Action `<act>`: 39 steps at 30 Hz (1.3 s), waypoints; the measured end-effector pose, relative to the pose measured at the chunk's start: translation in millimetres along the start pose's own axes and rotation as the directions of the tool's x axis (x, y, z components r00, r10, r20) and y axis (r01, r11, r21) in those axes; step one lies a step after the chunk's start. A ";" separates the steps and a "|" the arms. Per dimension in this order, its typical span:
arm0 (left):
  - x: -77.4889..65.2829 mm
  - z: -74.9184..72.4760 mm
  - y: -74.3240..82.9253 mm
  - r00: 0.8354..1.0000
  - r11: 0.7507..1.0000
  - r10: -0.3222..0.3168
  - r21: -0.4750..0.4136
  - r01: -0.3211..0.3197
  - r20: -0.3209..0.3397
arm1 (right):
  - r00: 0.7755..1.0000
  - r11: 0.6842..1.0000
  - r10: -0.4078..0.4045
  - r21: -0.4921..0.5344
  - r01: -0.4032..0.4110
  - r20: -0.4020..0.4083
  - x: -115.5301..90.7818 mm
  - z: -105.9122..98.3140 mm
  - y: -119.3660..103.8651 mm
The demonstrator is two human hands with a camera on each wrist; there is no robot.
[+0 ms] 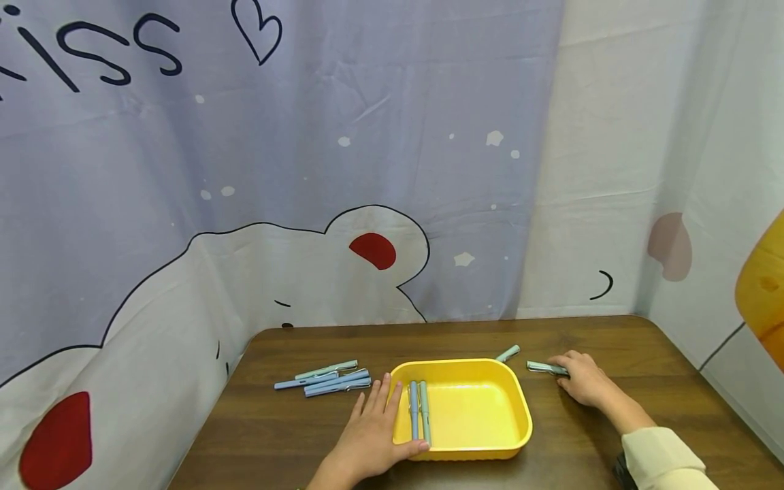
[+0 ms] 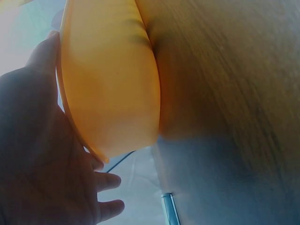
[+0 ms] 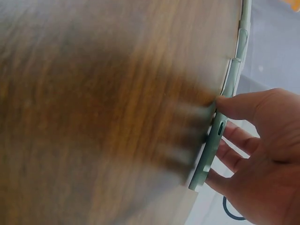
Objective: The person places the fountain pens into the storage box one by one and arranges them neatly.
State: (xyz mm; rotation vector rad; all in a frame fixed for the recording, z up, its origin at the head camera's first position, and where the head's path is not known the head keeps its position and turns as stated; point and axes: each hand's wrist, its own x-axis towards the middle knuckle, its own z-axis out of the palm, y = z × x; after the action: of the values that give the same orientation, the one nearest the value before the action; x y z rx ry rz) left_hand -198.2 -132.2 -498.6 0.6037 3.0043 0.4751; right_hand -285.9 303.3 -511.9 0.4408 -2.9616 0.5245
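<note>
My left hand (image 1: 375, 435) rests on the left side of a yellow plastic tray (image 1: 471, 454), fingers spread straight over the rim and thumb at its front edge. Inside the tray, beside that hand, a blue pen (image 1: 414, 412) and a green pen (image 1: 425, 414) lie side by side. To the right of the tray, my right hand (image 1: 584, 380) pinches a green pen (image 3: 213, 140) with a metal clip between thumb and fingers, low over the table. In the head view the hand covers part of this pen (image 1: 542, 367).
On the wooden table (image 1: 275, 442), left of the tray, lie several blue pens (image 1: 337, 384) and a green pen (image 1: 324, 369) on their far side. Another green pen (image 1: 508, 353) lies behind the tray's back right corner. A printed curtain (image 1: 306, 170) hangs behind the table.
</note>
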 end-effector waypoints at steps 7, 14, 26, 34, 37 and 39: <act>-0.1 -0.5 1.1 1.000 1.000 0.000 -0.002 0.000 0.003 | 1.000 1.000 0.001 0.010 -0.001 -0.018 -1.0 1.9 -1.7; -0.2 -0.9 2.2 1.000 1.000 -0.003 -0.006 0.003 0.010 | 1.000 1.000 0.000 0.022 0.000 0.010 -0.5 -1.4 -5.0; -0.5 -4.1 4.0 1.000 1.000 0.004 -0.011 -0.004 0.012 | 0.999 0.991 0.025 0.135 -0.020 -0.033 -8.1 -22.0 -28.3; -0.3 -4.0 2.7 1.000 1.000 0.011 -0.012 -0.011 0.002 | 0.999 0.983 0.053 0.175 -0.049 -0.013 -13.1 -30.9 -46.4; -0.7 -3.4 2.2 1.000 1.000 0.008 -0.011 -0.008 0.003 | 0.999 0.979 0.050 0.198 -0.050 0.007 -14.1 -34.7 -54.1; -0.8 -3.3 2.2 1.000 1.000 0.003 -0.012 -0.003 0.004 | 0.998 0.974 0.054 0.220 -0.058 0.022 -14.6 -37.3 -59.3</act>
State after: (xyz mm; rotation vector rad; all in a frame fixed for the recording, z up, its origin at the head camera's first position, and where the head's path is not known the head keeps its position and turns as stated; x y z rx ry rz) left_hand -197.0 -131.5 -494.8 0.6081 2.9951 0.4920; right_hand -252.3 266.9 -460.2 0.3828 -2.9493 0.8661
